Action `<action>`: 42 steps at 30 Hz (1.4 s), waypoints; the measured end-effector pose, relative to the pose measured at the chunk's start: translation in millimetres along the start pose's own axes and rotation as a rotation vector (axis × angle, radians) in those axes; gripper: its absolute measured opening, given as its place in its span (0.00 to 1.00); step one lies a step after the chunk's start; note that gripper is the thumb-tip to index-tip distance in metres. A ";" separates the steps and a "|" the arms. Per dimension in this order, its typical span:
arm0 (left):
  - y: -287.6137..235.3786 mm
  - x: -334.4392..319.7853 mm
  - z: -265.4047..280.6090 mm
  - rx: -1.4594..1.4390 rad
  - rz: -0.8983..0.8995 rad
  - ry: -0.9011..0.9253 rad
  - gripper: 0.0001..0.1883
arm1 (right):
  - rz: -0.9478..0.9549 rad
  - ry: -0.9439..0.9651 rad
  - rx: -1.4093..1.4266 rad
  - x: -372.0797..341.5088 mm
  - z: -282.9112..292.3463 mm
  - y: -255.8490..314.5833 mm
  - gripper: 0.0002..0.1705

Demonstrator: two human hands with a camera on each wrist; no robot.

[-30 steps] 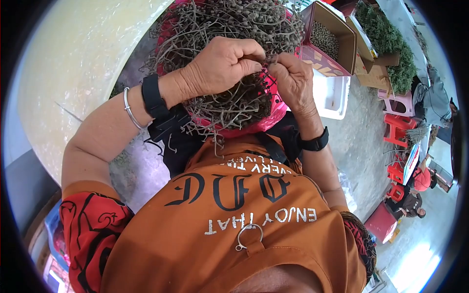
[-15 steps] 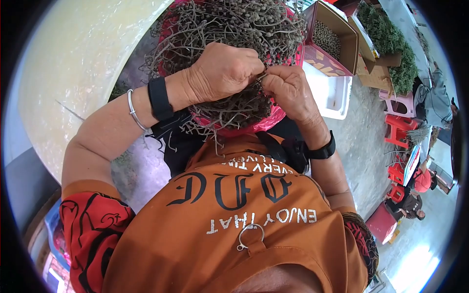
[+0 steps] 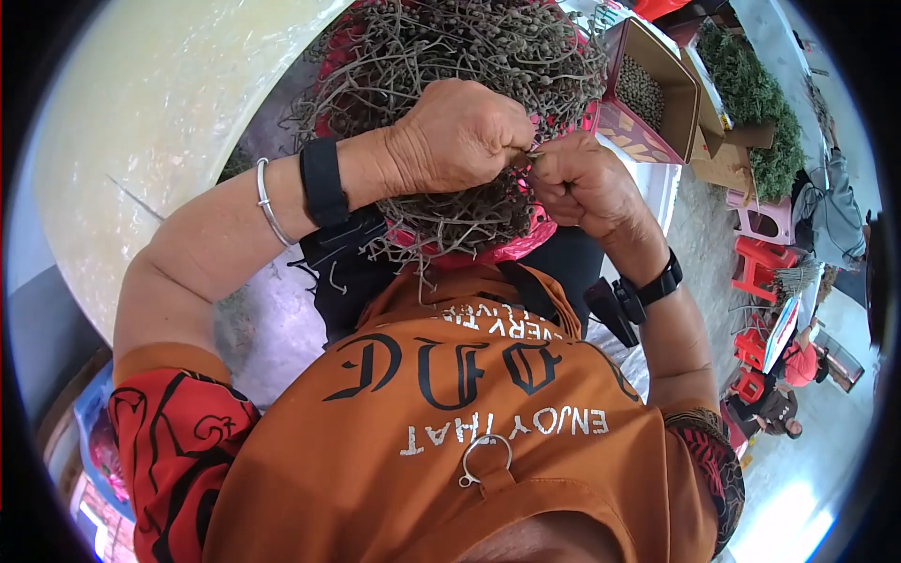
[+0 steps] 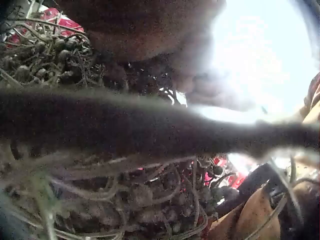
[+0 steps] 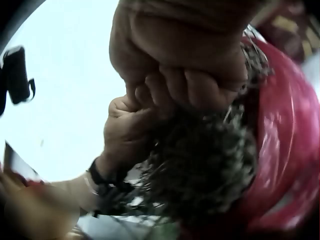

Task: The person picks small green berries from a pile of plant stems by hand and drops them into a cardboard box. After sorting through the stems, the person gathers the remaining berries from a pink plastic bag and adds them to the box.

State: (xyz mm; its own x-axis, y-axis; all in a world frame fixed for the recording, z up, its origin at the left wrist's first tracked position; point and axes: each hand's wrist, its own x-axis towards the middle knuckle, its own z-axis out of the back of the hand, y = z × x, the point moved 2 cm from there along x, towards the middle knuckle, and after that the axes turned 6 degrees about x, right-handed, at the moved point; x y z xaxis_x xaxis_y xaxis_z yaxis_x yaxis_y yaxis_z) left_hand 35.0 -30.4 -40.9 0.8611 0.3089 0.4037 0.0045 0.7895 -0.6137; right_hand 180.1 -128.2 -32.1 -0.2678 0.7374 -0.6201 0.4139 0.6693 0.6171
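Note:
In the head view a heap of grey-brown dried stems with small round heads (image 3: 422, 47) fills a pink plastic bag (image 3: 511, 251) at the person's lap. Above the heap, the left hand (image 3: 455, 136), fingers curled, pinches a thin dried stem (image 3: 523, 161). The right hand (image 3: 593, 183) meets it fingertip to fingertip and pinches the same small bit, mostly hidden by the fingers. Both fists show close together in the right wrist view, over the stem heap (image 5: 200, 165). A dark blurred bar crosses the left wrist view in front of more stems (image 4: 145, 195).
Right of the bag stands an open cardboard box (image 3: 683, 117) with small round pieces (image 3: 640, 92) inside. A white tray (image 3: 660, 192) lies below it. Leafy green plants (image 3: 751, 103) and red stools (image 3: 754, 267) are farther right. A pale plastic-covered surface (image 3: 169, 94) curves along the left.
Both hands have shifted right and slightly down in the head view, staying together. The right hand's fingers have curled tighter and its wrist has turned, swinging its camera into view.

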 end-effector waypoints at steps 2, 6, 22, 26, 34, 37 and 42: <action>3.5 -0.4 0.3 0.021 0.016 0.061 0.04 | 0.576 -0.051 -0.978 -0.4 -7.3 14.6 0.12; 12.0 8.1 10.5 -0.164 0.111 0.072 0.05 | 0.811 -0.246 -1.420 1.2 -14.4 25.4 0.10; 13.1 3.7 6.7 0.072 -0.083 0.022 0.03 | 0.834 -0.413 -1.200 7.8 -17.2 0.1 0.08; 10.9 5.3 7.6 0.084 -0.085 0.025 0.02 | 0.523 -0.312 -0.759 4.4 -19.3 4.1 0.11; 2.4 9.8 -2.0 0.123 -0.099 0.023 0.03 | 0.495 0.122 -0.650 -6.1 -1.4 6.5 0.17; 26.0 16.9 17.0 0.259 0.021 -0.023 0.03 | 0.728 0.309 -0.862 -13.3 -12.8 6.7 0.17; 23.9 17.5 3.8 -0.031 0.215 0.087 0.03 | 0.499 -0.016 -0.243 -35.2 10.3 19.6 0.14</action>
State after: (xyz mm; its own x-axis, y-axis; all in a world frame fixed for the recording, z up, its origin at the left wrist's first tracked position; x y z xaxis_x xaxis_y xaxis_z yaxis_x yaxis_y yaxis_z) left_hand 48.3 -4.1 -46.0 0.8844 0.4207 0.2023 -0.1693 0.6930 -0.7008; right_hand 206.6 -142.0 -3.2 -0.0764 0.9702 -0.2299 0.2740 0.2421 0.9308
